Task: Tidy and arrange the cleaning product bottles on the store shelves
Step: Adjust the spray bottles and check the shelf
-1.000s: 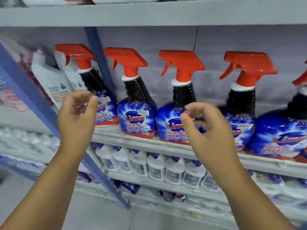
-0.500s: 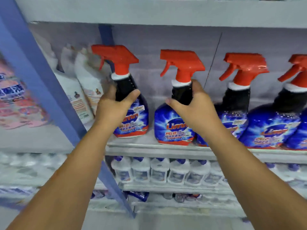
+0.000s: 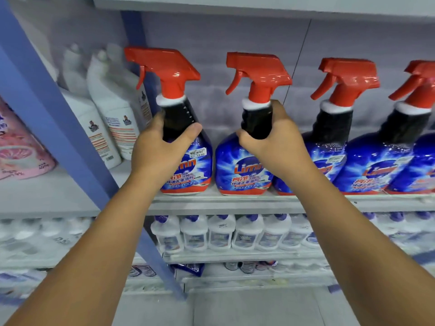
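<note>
A person's left hand wraps the black neck of the end spray bottle while the right hand clamps the neck of the second bottle, both standing on the middle shelf of a store rack. Both bottles are upright at the shelf's front edge, labels outward, red triggers pointing left, with a narrow gap between their bases. To the right, two more bottles of the same kind crowd closer, overlapping in this view, which suggests the row is only partly evened out; the two in hand appear to be the ones being set, and the rest of the line likely awaits spacing. The bottles are glossy plastic: bulbous blue bodies under shrink-wrap labels, slim dark necks, white collars and hard, angular red spray heads that catch the light. A small price sticker sits on the left-hand bottle's shoulder. Left of the blue upright, white jugs lean back, and a soft pink pouch lies beside them. The shelf below holds a tight row of small clear bottles with purple caps, already in order as far as can be seen.
</note>
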Demonstrator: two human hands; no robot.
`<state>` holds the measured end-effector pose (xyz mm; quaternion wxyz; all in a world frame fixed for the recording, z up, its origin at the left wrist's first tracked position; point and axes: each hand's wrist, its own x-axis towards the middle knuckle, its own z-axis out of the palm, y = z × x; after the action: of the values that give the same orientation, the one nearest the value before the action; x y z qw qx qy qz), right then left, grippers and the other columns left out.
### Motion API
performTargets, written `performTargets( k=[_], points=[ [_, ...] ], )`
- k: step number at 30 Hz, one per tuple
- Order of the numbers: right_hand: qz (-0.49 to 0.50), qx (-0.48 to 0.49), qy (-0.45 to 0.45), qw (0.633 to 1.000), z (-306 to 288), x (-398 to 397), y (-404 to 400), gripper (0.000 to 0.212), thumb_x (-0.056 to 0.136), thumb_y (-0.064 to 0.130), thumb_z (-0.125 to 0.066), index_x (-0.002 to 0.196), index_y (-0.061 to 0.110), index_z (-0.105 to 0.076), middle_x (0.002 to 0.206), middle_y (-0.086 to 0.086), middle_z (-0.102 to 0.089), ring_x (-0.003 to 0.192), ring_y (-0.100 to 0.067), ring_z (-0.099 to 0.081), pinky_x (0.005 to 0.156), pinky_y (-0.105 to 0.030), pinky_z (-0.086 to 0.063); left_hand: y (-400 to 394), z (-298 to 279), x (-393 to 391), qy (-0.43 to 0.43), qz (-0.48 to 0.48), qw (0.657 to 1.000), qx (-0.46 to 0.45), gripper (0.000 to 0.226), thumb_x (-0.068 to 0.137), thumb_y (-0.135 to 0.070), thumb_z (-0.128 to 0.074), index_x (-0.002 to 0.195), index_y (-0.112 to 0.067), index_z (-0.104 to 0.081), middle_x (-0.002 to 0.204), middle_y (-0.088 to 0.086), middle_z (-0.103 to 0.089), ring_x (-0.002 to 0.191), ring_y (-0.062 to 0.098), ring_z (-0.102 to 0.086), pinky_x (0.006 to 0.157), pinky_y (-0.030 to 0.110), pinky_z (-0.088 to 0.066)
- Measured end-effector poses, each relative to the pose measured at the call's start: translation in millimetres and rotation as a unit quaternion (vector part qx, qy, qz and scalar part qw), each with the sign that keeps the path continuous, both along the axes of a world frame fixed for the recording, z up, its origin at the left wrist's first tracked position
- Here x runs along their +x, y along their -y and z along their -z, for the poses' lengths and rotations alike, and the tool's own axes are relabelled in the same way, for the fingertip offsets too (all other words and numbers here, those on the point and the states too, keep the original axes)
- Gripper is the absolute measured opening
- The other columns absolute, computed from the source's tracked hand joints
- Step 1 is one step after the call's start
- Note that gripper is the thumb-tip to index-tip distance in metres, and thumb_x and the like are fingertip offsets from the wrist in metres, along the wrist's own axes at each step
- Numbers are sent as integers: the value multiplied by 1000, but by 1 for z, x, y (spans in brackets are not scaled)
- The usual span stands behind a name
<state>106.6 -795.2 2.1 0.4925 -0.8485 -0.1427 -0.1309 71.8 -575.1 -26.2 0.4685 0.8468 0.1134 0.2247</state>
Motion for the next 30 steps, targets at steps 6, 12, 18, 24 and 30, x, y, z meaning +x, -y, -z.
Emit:
performTargets(
  k=[6, 12, 18, 24, 30],
  points=[
    [-14, 9, -9, 1000, 0, 0, 2, 39, 84, 23, -77, 114, 25, -53, 95, 6, -68, 85, -5, -66, 68, -16, -53, 6, 0, -5, 2, 1, 1000, 5, 49, 75, -78, -59, 111, -45, -57, 105, -16, -71, 101, 13, -68, 91, 45, -57],
    [-24, 14, -7, 1000, -1, -1, 3, 37, 84, 20, -76, 111, 26, -51, 90, 8, -65, 82, -5, -65, 65, -16, -51, 5, 0, -7, -1, 0, 1000, 7, 45, 81, -73, -62, 114, -43, -58, 104, -17, -71, 101, 12, -68, 91, 44, -56],
    [-27, 17, -7, 999, -1, -2, 3, 37, 85, 21, -76, 110, 28, -51, 90, 10, -65, 82, -3, -64, 62, -12, -50, 6, 1, -8, 3, -6, 1000, 16, 39, 88, -66, -63, 116, -39, -60, 104, -16, -70, 101, 12, -66, 86, 37, -53],
    [-25, 17, -8, 1000, 0, -1, 3, 38, 84, 21, -77, 111, 27, -51, 90, 11, -64, 82, 0, -63, 62, -9, -49, 12, 3, -8, 12, -34, 998, 48, 42, 90, -66, -61, 119, -35, -57, 104, -13, -66, 98, 14, -60, 82, 35, -46],
    [-16, 15, -9, 1000, 3, -2, 3, 40, 85, 26, -78, 115, 27, -51, 95, 11, -64, 86, -1, -64, 64, -9, -50, 6, 3, -11, -4, 2, 998, 59, 41, 90, -60, -65, 120, -34, -54, 107, -17, -64, 99, 9, -58, 80, 30, -41]
  ],
)
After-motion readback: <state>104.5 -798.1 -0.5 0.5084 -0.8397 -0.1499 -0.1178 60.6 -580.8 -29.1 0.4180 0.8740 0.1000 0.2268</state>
